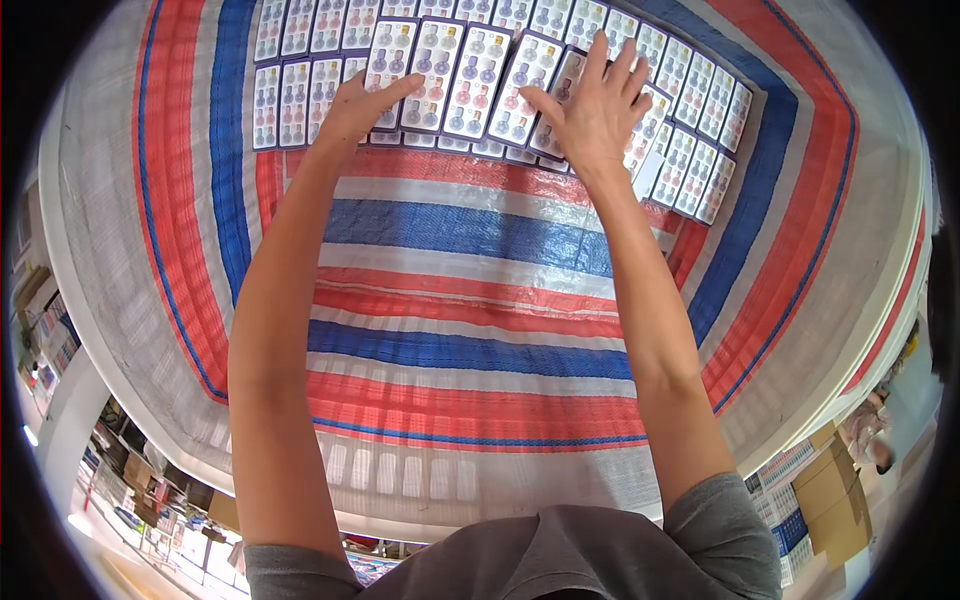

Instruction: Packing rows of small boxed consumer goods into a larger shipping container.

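- Striped woven sheet [470, 230], red, blue and white bands, spread over a large round table [110, 300]; landmark for all entries below.
- Blister cards [300, 70], white with purple borders, laid in rows along the far edge of the striped woven sheet, edges touching or overlapping; exact total not countable, well over thirty in view.
- Contents of each card: small bottle-shaped items in pink, purple, blue and yellow, set in two columns; number per card too small to tell with certainty.
- Upper group of four cards [460, 70], lying tilted on top of the rows, at the far middle of the sheet, between the two hands.
- Left hand [360, 105]: flat on the left end of that group, fingers stretched and close together, thumb pointing right across a card; not clamped on anything.
- Right hand [597, 105]: flat on the right end of the group, fingers spread apart, palm pressing down; nothing gripped.
- Cardboard boxes [835, 490], brown, off the sheet's near right side, on the floor below the table.
- Two forearms, bare, reaching across the sheet's near and middle bands.
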{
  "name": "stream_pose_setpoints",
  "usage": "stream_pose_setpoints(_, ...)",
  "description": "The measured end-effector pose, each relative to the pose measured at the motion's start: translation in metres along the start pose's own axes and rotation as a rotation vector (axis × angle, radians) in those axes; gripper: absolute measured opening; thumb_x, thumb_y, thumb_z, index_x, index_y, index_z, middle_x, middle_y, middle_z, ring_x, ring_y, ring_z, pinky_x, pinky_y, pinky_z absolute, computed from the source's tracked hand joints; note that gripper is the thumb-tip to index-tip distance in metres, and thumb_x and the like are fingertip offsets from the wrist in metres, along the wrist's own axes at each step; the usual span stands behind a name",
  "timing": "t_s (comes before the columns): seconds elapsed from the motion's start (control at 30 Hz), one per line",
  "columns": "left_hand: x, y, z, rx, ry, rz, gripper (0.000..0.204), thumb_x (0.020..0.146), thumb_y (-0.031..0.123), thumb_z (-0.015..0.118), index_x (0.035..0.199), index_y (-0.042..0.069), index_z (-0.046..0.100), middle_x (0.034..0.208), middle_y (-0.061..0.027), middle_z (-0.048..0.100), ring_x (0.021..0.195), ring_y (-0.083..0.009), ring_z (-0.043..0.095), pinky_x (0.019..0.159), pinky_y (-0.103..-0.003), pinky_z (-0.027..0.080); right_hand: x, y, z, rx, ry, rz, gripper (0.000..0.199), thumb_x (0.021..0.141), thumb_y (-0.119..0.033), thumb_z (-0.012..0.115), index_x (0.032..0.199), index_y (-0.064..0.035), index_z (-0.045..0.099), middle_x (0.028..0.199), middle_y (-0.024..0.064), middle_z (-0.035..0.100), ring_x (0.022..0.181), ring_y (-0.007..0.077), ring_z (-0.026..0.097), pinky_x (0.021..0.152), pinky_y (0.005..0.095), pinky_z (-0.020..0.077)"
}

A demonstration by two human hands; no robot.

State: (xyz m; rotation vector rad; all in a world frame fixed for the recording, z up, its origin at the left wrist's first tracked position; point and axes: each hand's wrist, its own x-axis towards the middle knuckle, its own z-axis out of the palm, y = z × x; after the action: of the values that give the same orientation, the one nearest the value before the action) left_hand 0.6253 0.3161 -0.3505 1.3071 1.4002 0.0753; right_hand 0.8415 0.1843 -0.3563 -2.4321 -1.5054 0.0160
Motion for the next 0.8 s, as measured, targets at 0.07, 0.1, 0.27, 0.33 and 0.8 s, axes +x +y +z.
stream_pose_setpoints(0.07, 0.001, -0.006, -0.016, 0.046, 0.013, -0.022, 0.069, 0.063, 0.044, 0.074, 0.111, -0.002, 0.055, 0.106, -0.0155, 0.059, 0.101, -0.0233, 0.054, 0.089, -0.034, 0.039, -0.011, -0.007, -0.018, 0.047, 0.076, -0.007, 0.096, 0.065, -0.054, 0.069, 0.128, 0.0061, 0.028, 0.131, 0.0334, 0.025, 0.123, 0.0478, 0.022, 0.095, 0.0612, 0.0225)
stream_pose_setpoints(0.1, 0.003, -0.006, -0.02, 0.085, 0.002, -0.033, 0.071, 0.061, 0.046, 0.074, 0.11, -0.001, 0.055, 0.106, -0.0154, 0.059, 0.101, -0.0239, 0.054, 0.09, -0.035, 0.039, -0.017, 0.003, -0.026, 0.11, 0.147, 0.012, 0.093, 0.066, -0.048, 0.071, 0.127, 0.0075, 0.029, 0.13, 0.033, 0.027, 0.124, 0.0455, 0.023, 0.097, 0.0568, 0.0245)
stream_pose_setpoints(0.27, 0.017, -0.011, -0.014, 0.029, -0.116, 0.019, 0.077, 0.057, 0.048, 0.076, 0.111, -0.002, 0.054, 0.105, -0.0163, 0.058, 0.099, -0.026, 0.054, 0.09, -0.037, 0.038, -0.049, 0.079, -0.018, 1.159, -0.345, 0.856, 0.065, 0.071, -0.025, 0.073, 0.114, 0.0126, 0.044, 0.109, 0.019, 0.054, 0.091, 0.0205, 0.056, 0.075, 0.0295, 0.0455)
stream_pose_setpoints(0.33, 0.018, -0.014, -0.005, -0.009, -0.066, -0.042, 0.078, 0.055, 0.047, 0.077, 0.108, -0.007, 0.054, 0.104, -0.0181, 0.058, 0.099, -0.026, 0.054, 0.089, -0.038, 0.038, -0.05, 0.065, -0.006, 1.203, -0.262, 0.846, 0.053, 0.071, -0.021, 0.074, 0.107, 0.0089, 0.051, 0.099, 0.0125, 0.059, 0.084, 0.0162, 0.058, 0.074, 0.0284, 0.0463)
stream_pose_setpoints(0.8, -0.132, -0.018, -0.039, -0.243, 0.134, 0.183, 0.049, 0.074, 0.033, 0.069, 0.104, -0.003, 0.056, 0.093, -0.0074, 0.062, 0.085, -0.0147, 0.058, 0.077, -0.029, 0.045, -0.067, 0.02, -0.112, 1.139, -0.22, 0.495, 0.043, 0.072, -0.017, 0.07, 0.105, 0.0071, 0.057, 0.102, 0.0101, 0.06, 0.09, 0.0173, 0.058, 0.083, 0.0279, 0.0428)
